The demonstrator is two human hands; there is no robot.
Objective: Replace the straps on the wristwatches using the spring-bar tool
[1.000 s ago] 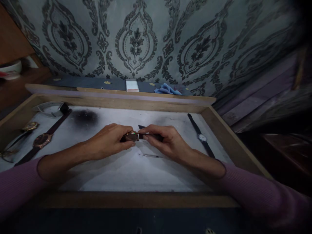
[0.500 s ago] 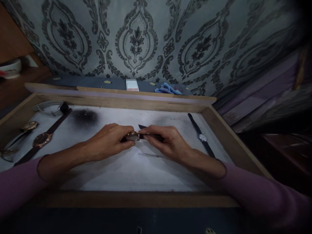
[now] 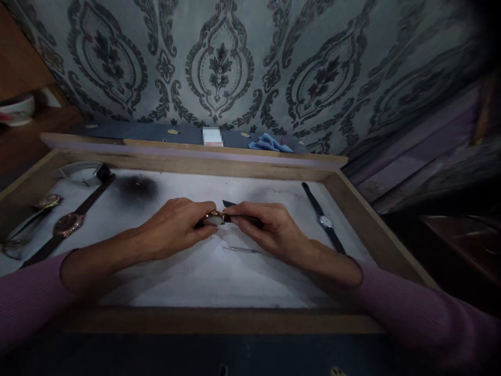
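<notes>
At the middle of the wooden tray, a gold-rimmed watch (image 3: 213, 218) is held up between both hands. My left hand (image 3: 178, 227) pinches its case, thumb below and fingers above. My right hand (image 3: 274, 224) grips the dark strap at the right side of the case, its fingertips close to the rim. Behind the right fingers shows the tip of a dark flat item (image 3: 228, 203). A thin metal tool (image 3: 239, 249) lies on the white surface just below the right hand.
Left in the wooden tray (image 3: 219, 319) lie a brown-strap watch (image 3: 67, 224), a grey-strap watch (image 3: 80, 175) and a small gold watch (image 3: 50, 201). A black-strap watch (image 3: 324, 221) lies at right. Behind the tray is a blue cloth (image 3: 270, 142).
The held watch is tilted slightly, with a bit more of its pale face showing. Both hands have stayed almost in place.
</notes>
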